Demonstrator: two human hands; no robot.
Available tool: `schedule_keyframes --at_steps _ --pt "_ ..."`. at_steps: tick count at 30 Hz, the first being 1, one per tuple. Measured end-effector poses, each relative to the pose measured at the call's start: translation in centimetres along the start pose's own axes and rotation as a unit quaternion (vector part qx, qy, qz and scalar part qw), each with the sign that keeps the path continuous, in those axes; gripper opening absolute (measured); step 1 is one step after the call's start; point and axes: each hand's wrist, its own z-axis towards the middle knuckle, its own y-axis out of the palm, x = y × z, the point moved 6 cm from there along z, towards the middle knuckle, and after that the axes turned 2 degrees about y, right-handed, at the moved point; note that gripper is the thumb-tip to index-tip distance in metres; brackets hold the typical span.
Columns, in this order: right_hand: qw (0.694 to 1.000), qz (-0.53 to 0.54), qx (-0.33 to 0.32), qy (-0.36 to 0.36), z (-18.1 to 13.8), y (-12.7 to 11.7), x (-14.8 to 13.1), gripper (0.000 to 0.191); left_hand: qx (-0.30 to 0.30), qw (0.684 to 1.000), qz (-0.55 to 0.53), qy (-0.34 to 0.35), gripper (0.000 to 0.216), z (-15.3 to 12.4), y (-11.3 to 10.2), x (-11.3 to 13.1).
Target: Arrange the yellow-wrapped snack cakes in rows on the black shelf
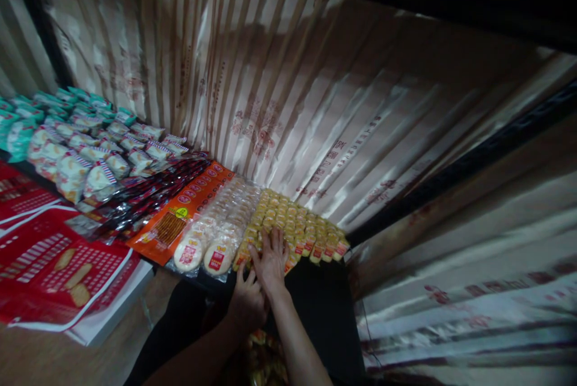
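Note:
Rows of small yellow-gold wrapped snack packets [282, 213] with red and white labels lie on a black shelf. My right hand [271, 258] rests flat over the front of these packets, its fingers spread. Close beside it on the left, my left hand [249, 299] touches the front edge of the same rows. Its fingertips are apart, with nothing visible between them. Just left of the hands are two rows of round, pale crackers [219, 254] in clear wrappers. More gold packets [264, 356] show below my forearms, partly hidden and dark.
Orange snack bags [166, 229], dark shiny packets [148, 187], white striped packets [97, 154] and green packets [58, 103] line the shelf leftward. A red printed bag [67, 266] sits at lower left. Pleated printed sheeting [279, 109] hangs behind; a dark bar [451, 175] slants at right.

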Motion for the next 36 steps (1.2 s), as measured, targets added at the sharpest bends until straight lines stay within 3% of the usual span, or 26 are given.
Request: schedule_keyframes --at_steps 11,18,32,36 --pt "1.0 0.0 0.027 -0.015 0.9 -0.4 0.7 0.05 -0.008 1.0 0.016 -0.002 0.035 0.1 0.0 0.3" --pt "0.999 0.003 -0.047 -0.011 1.6 0.2 1.0 0.055 -0.04 0.998 0.039 0.008 0.037 0.1 0.6 0.3" --pt "0.997 0.012 -0.073 -0.015 3.3 0.1 0.9 0.059 -0.084 0.994 0.063 0.002 0.038 0.0 0.9 0.2" --pt "0.998 0.015 -0.065 0.016 4.4 -0.4 1.5 0.061 -0.106 0.99 0.089 0.023 0.041 0.4 0.6 0.4"
